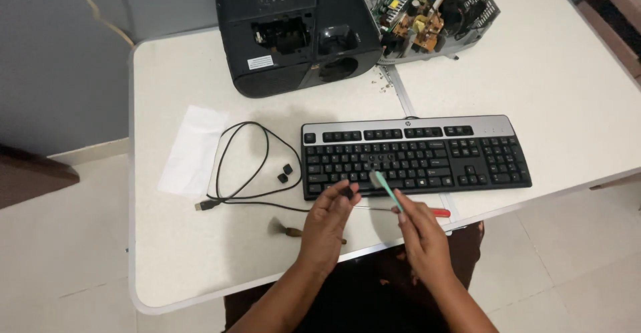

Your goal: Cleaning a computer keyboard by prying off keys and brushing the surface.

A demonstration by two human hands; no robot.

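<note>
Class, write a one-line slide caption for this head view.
Left hand pinches a black keycap; right hand holds a green toothbrush above the keyboard.

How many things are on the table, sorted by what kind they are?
Keyboard: 1
Loose black keycaps: 2, plus 1 in the left hand
Brushes: 2, one in the right hand
Screwdriver: 1
Projector: 1
Circuit board unit: 1
Paper sheet: 1
Total: 10

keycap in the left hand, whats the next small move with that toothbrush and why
Probably bring the green toothbrush in the right hand down onto the black keycap pinched by the left hand: its bristles hover just beside the cap, and two more loose keycaps wait by the keyboard.
</note>
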